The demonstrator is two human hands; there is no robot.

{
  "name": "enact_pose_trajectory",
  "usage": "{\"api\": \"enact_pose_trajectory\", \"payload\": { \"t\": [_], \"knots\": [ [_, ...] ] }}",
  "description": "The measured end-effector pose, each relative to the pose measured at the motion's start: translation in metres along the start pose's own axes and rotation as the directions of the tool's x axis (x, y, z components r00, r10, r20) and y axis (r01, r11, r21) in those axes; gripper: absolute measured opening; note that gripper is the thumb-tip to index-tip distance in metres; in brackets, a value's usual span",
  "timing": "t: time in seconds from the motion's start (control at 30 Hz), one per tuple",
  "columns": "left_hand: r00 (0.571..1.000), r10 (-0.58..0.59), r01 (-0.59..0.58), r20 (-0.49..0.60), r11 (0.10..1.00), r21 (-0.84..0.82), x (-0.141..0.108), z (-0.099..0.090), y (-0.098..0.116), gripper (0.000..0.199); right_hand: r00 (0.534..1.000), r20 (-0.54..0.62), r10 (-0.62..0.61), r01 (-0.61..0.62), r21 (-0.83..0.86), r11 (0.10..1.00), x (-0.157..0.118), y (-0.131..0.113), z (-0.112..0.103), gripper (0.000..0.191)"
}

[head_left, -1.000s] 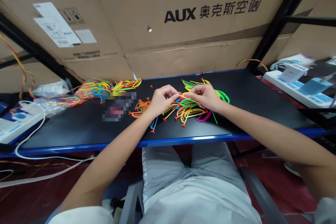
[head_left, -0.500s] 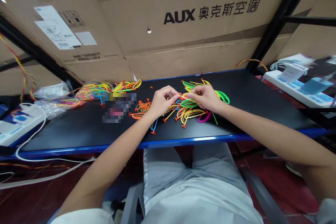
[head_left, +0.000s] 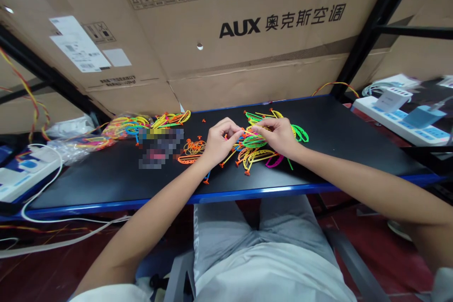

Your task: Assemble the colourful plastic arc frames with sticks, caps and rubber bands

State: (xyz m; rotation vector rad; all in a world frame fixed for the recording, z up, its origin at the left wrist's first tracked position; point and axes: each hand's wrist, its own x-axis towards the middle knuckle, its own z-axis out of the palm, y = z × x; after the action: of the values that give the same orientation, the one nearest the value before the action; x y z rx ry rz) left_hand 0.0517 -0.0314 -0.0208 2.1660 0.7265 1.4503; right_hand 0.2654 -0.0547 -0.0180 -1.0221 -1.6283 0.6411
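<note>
Over the middle of the black table, my left hand (head_left: 221, 139) is closed in a pinch, with a small orange suction cup (head_left: 242, 130) at its fingertips. Facing it, my right hand (head_left: 279, 137) pinches a thin yellow toy arrow shaft (head_left: 250, 132), whose end meets the orange cup. Whether the two are joined is too small to tell. Beneath both hands lie several toy bows and arrows, among them a yellow bow (head_left: 260, 155), a green bow (head_left: 254, 141) and a magenta bow (head_left: 274, 162). Loose rubber bands (head_left: 194, 147) lie left of my left hand.
A plastic bag with colourful toy bows (head_left: 123, 127) lies at the back left, beside a blurred-out patch (head_left: 161, 148). A large cardboard box (head_left: 198, 71) stands behind the table (head_left: 339, 137). Power strips (head_left: 403, 120) flank both sides, between black metal posts.
Both hands stay nearly in place, still pinching the cup and the arrow shaft. The camera view has shifted slightly.
</note>
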Motion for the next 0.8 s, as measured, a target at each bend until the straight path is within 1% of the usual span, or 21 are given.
{"api": "enact_pose_trajectory", "payload": {
  "t": [0.17, 0.33, 0.4, 0.43, 0.5, 0.53, 0.57, 0.6, 0.7, 0.73, 0.77, 0.8],
  "knots": [
    [0.999, 0.032, -0.032, -0.007, 0.999, 0.001, -0.002, 0.001, 0.005, 0.019, 1.000, -0.024, -0.009, 0.009, 0.026, 1.000, -0.002, -0.002, 0.001, 0.026],
    [0.997, 0.080, -0.080, -0.002, 0.996, 0.027, -0.003, 0.002, 0.007, 0.026, 0.998, -0.045, -0.046, 0.047, 0.031, 0.998, -0.002, -0.003, 0.002, 0.026],
    [0.995, 0.097, -0.098, 0.018, 0.994, 0.054, -0.002, 0.001, 0.002, 0.027, 1.000, 0.004, -0.019, 0.019, 0.041, 0.999, 0.001, -0.003, 0.000, 0.027],
    [0.994, 0.107, -0.109, 0.032, 0.992, 0.070, -0.001, 0.000, -0.002, 0.026, 0.998, 0.055, 0.019, -0.022, 0.053, 0.998, 0.004, -0.002, -0.003, 0.029],
    [0.990, 0.120, -0.129, 0.077, 0.985, 0.115, 0.003, -0.006, -0.013, 0.022, 0.981, 0.159, 0.114, -0.126, 0.068, 0.990, 0.010, -0.002, -0.011, 0.035],
    [0.986, 0.121, -0.137, 0.113, 0.979, 0.148, 0.005, -0.011, -0.019, 0.020, 0.971, 0.183, 0.154, -0.168, 0.068, 0.983, 0.014, -0.001, -0.016, 0.038],
    [0.982, 0.108, -0.137, 0.155, 0.971, 0.198, 0.008, -0.018, -0.024, 0.018, 0.969, 0.173, 0.174, -0.188, 0.064, 0.980, 0.018, 0.000, -0.023, 0.039],
    [0.977, 0.077, -0.127, 0.196, 0.959, 0.254, 0.010, -0.027, -0.029, 0.017, 0.975, 0.130, 0.179, -0.188, 0.060, 0.980, 0.023, 0.002, -0.030, 0.039],
    [0.969, -0.064, -0.034, 0.237, 0.920, 0.390, 0.016, -0.061, -0.039, 0.015, 0.978, 0.071, 0.198, -0.202, 0.043, 0.979, 0.037, 0.008, -0.055, 0.034],
    [0.967, -0.124, 0.023, 0.225, 0.914, 0.405, 0.017, -0.072, -0.040, 0.014, 0.983, 0.000, 0.185, -0.185, 0.035, 0.982, 0.042, 0.011, -0.064, 0.031],
    [0.964, -0.186, 0.095, 0.192, 0.910, 0.405, 0.018, -0.083, -0.041, 0.014, 0.982, -0.096, 0.164, -0.161, 0.033, 0.986, 0.046, 0.014, -0.073, 0.028],
    [0.958, -0.243, 0.167, 0.151, 0.904, 0.393, 0.018, -0.093, -0.041, 0.015, 0.972, -0.177, 0.153, -0.151, 0.029, 0.988, 0.050, 0.016, -0.082, 0.024]
  ]
}}
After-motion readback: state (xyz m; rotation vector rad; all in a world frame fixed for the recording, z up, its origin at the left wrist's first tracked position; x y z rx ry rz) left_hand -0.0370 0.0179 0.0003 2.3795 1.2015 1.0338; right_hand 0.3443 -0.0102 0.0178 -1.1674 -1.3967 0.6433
